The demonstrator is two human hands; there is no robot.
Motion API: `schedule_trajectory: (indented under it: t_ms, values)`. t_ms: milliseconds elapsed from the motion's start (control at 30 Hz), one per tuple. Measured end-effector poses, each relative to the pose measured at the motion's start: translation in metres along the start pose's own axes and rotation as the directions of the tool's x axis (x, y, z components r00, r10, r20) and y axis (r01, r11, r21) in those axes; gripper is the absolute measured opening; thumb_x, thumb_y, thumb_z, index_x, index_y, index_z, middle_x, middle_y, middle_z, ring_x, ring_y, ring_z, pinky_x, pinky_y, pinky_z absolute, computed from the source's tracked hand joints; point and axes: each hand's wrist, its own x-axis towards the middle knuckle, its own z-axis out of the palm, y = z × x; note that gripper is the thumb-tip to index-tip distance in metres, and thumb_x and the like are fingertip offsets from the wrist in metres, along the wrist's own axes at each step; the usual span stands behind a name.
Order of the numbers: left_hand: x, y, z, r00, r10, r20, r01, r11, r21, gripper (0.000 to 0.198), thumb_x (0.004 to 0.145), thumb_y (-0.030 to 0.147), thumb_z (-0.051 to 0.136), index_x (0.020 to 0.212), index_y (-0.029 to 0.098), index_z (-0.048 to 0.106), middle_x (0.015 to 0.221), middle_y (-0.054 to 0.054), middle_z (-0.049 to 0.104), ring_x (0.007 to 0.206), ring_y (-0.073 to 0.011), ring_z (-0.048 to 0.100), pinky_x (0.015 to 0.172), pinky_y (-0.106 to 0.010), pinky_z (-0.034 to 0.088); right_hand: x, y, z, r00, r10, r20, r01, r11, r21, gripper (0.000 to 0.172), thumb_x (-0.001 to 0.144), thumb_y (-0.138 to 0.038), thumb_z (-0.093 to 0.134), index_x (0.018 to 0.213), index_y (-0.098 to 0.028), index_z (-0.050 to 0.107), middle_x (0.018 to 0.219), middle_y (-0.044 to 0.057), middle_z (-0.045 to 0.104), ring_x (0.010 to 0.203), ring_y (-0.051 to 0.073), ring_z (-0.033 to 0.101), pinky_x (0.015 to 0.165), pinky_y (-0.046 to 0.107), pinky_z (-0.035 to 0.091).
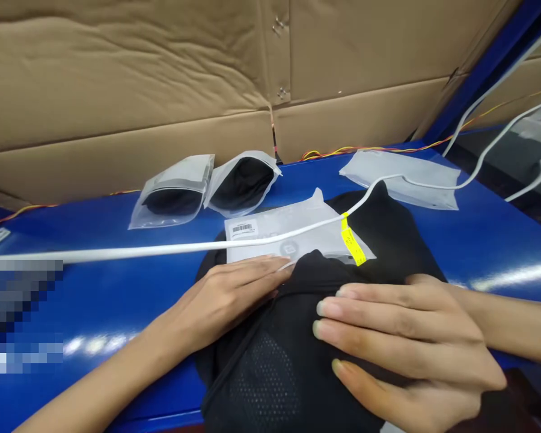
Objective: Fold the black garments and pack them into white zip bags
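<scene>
Black cloth [293,343] lies among four bags [277,221], right grip [433,343] spread; whether left grip [228,294] pinches it I cannot tell.

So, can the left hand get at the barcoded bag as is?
Probably yes: the left hand lies at the near edge of the barcoded bag, though the white cable crossing in front could hinder lifting.

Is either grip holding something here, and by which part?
The right grip lies over the black fabric, fingers extended, without a visible pinch. The left grip touches it near the white bag; whether it holds it cannot be told.
</scene>
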Motion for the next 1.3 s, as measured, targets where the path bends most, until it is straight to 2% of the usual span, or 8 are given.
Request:
schedule_trajectory:
  t_ms: [100,267,433,567,767,967,1167,1300]
  values:
    - [-0.004,-0.001,0.005,0.999,-0.007,-0.036,0.007,1.000,-0.016,0.063,0.109,0.013,0.051,0.168,0.030,0.036,0.157,-0.006,0.061,0.139,-0.0190,0.065,0.119,-0.031,0.053,0.000,0.004,0.000,0.996,-0.081,0.032,0.081,0.997,0.006,0.020,0.085,-0.005,0.075,0.085,-0.025,0.076,0.110,-0.003,0.083,0.130,0.017,0.070,0.112,0.032,0.062]
    - [0.002,0.006,0.005,0.983,-0.121,-0.136,0.127,0.991,0.040,0.047,0.106,0.012,0.060,0.152,0.024,0.059,0.147,-0.003,0.071,0.131,-0.0180,0.071,0.115,-0.029,0.056,0.004,0.029,0.001,0.949,-0.293,0.120,0.294,0.956,0.008,0.007,0.087,-0.014,0.077,0.090,-0.020,0.077,0.111,0.005,0.082,0.128,0.026,0.072,0.110,0.039,0.064]
    - [0.006,0.010,0.000,0.984,-0.133,-0.114,0.133,0.991,-0.010,0.048,0.105,0.011,0.060,0.152,0.022,0.059,0.153,-0.003,0.066,0.136,-0.0180,0.067,0.119,-0.029,0.052,0.013,0.052,0.000,0.889,-0.420,0.184,0.424,0.906,0.020,0.006,0.096,-0.020,0.069,0.095,-0.017,0.074,0.111,0.011,0.082,0.115,0.026,0.078,0.109,0.037,0.063]
    - [0.006,0.010,-0.003,0.989,-0.124,-0.084,0.122,0.992,-0.036,0.052,0.106,0.007,0.052,0.155,0.024,0.056,0.157,0.002,0.062,0.138,-0.0183,0.065,0.120,-0.027,0.051,0.012,0.052,0.003,0.905,-0.376,0.199,0.386,0.922,-0.010,0.004,0.094,-0.015,0.068,0.094,-0.019,0.069,0.113,0.013,0.083,0.120,0.025,0.076,0.109,0.038,0.062]
    - [0.008,0.009,-0.007,0.986,-0.147,-0.075,0.139,0.985,-0.099,0.057,0.106,0.013,0.058,0.160,0.028,0.050,0.162,-0.002,0.057,0.145,-0.0205,0.060,0.124,-0.033,0.048,0.010,0.040,0.006,0.966,-0.191,0.176,0.209,0.974,-0.090,0.014,0.090,-0.007,0.068,0.089,-0.021,0.066,0.117,0.012,0.082,0.126,0.025,0.073,0.112,0.037,0.060]
    - [0.004,0.009,-0.002,0.977,-0.179,-0.115,0.155,0.969,-0.194,0.065,0.106,0.009,0.056,0.163,0.037,0.045,0.161,0.001,0.058,0.142,-0.0230,0.063,0.121,-0.038,0.055,0.017,0.051,-0.001,0.919,-0.302,0.254,0.328,0.942,-0.068,0.014,0.096,-0.001,0.060,0.102,-0.012,0.067,0.119,0.022,0.080,0.122,0.031,0.074,0.108,0.040,0.063]
    - [0.002,0.009,0.002,0.969,-0.173,-0.174,0.132,0.966,-0.224,0.070,0.103,0.006,0.060,0.163,0.039,0.044,0.159,0.003,0.060,0.142,-0.0226,0.063,0.121,-0.040,0.056,0.012,0.047,-0.003,0.904,-0.199,0.379,0.302,0.924,-0.235,0.031,0.098,0.002,0.054,0.128,0.006,0.065,0.130,0.030,0.074,0.131,0.037,0.069,0.108,0.044,0.062]
    - [0.004,0.008,0.003,0.972,-0.169,-0.163,0.117,0.950,-0.290,0.070,0.103,0.013,0.066,0.163,0.039,0.043,0.161,0.001,0.058,0.144,-0.0244,0.062,0.121,-0.042,0.056,0.005,0.043,0.001,0.899,-0.092,0.429,0.237,0.925,-0.298,0.039,0.098,0.000,0.058,0.137,-0.001,0.063,0.140,0.028,0.068,0.139,0.039,0.063,0.110,0.055,0.059]
